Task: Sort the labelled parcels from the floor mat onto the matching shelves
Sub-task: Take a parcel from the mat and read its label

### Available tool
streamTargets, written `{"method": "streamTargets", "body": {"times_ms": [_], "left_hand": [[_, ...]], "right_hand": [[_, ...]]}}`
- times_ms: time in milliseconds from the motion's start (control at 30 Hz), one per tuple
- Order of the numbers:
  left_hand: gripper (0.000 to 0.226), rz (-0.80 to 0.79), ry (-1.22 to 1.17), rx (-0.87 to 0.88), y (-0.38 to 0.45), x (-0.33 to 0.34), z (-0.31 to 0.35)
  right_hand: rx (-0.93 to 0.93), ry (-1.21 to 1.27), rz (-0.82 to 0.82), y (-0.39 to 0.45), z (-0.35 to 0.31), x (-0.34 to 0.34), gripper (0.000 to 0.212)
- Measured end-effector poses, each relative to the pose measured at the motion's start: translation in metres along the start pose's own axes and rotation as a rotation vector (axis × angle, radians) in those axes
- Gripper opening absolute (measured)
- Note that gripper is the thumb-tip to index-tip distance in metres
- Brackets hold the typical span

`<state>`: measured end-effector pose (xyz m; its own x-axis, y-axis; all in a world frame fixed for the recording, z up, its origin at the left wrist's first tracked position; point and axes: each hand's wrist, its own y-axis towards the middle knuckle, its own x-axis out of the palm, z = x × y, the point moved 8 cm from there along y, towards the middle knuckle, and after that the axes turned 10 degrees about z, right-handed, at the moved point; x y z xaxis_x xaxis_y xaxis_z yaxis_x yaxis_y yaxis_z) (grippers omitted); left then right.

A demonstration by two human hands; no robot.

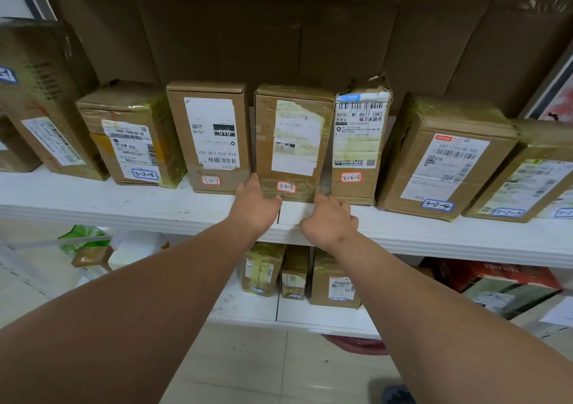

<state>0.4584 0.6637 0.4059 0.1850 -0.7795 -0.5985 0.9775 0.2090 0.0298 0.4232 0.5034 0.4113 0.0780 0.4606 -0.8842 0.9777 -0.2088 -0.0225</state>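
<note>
Your left hand (pixel 254 206) and right hand (pixel 330 219) sat at the bottom corners of the 3-2-6 parcel (pixel 293 143), upright on the white shelf (pixel 124 205) btwn 3-2-7 and 3-2-5, fingers loosely curled, touching but not gripping, both equally near.

A row of taped cardboard parcels stands upright on the white shelf (pixel 93 199). The parcel marked 3-2-6 (pixel 293 143) sits at the centre, between the 3-2-7 parcel (pixel 214 136) at nine o'clock and the 3-2-5 parcel (pixel 359 143) at three. The left hand (pixel 255 208) touches its lower left corner; the right hand (pixel 330 220), somewhat blurred, seems to touch its right corner.
</note>
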Motion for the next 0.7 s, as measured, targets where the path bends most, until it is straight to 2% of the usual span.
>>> {"method": "streamTargets", "body": {"times_ms": [233,400,567,700], "left_hand": [[0.06,0.027,0.029,0.01,-0.004,-0.003,0.005],[0.057,0.053,0.044,0.016,-0.007,-0.008,0.01],[0.054,0.065,0.086,0.031,-0.015,-0.009,0.015],[0.065,0.063,0.209,0.091,-0.025,-0.007,0.022]], "right_hand": [[-0.024,-0.004,-0.03,-0.002,0.001,-0.001,0.072],[-0.066,0.039,-0.025,-0.006,0.004,-0.005,0.056],[-0.089,0.064,-0.044,-0.01,0.008,-0.009,0.055],[-0.118,0.008,-0.053,-0.014,0.015,-0.014,0.053]]}}
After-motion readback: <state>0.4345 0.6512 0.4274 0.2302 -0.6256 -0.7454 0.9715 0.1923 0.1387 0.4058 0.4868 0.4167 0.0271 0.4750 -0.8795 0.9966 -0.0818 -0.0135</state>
